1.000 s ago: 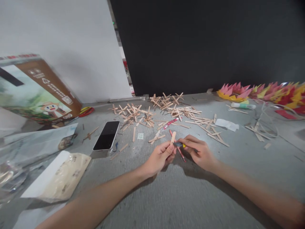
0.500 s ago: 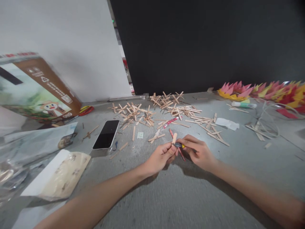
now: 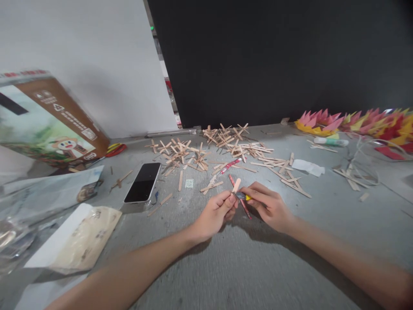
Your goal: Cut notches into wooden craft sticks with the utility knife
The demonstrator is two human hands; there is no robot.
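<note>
1. Position: a flat, pale, round-ended wooden stick (image 3: 236, 185) projects upward from between the two hands, above the grey worktop (image 3: 206, 275).
2. Left hand (image 3: 215, 214): thumb and fingers pinch the stick's lower part.
3. Right hand (image 3: 270, 209): fingers grasp a yellow-handled cutter with a dark grey blade (image 3: 241, 196). The blade sits against or just beside the stick; from here, contact is unclear.
4. Surroundings: a slender red rod (image 3: 247, 212) appears beneath the hands; a loose heap of pale wooden sticks (image 3: 180, 150) lies farther back.
5. Handling (estimated): light, stiff, not slippery, liable to split along the grain. Pinch the flat faces, thumb clear of the edge.
</note>
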